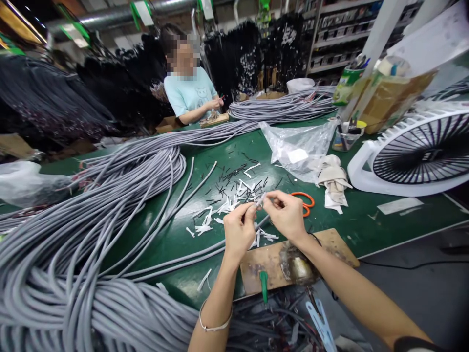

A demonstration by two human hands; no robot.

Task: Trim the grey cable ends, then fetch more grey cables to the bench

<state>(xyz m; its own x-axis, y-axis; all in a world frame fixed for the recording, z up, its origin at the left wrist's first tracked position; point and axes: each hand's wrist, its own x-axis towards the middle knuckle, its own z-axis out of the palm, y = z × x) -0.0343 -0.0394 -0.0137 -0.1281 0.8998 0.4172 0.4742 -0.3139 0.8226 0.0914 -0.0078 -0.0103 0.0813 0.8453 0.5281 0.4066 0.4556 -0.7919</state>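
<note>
Above the green tabletop my left hand (240, 227) is closed in a pinch, thumb against fingers. Fingertips of my right hand (287, 215) are closed too, nearly meeting the left ones. A thin whitish piece (261, 199) shows between both sets of fingertips; its exact kind is too small to make out. Just behind the hands runs a grey cable (264, 222), whose end is hidden by my right hand. White scraps (234, 203) and short black pieces (230, 175) lie scattered beyond. Orange-handled scissors (307, 199) rest beside my right hand, partly covered by it.
Large bundles of grey cable (120, 171) fill the left side. Below my hands is a wooden board (337, 244) with a metal fixture (298, 264). A white fan (361, 168), cloth (333, 178) and plastic bag (296, 142) stand right. A co-worker (192, 93) sits opposite.
</note>
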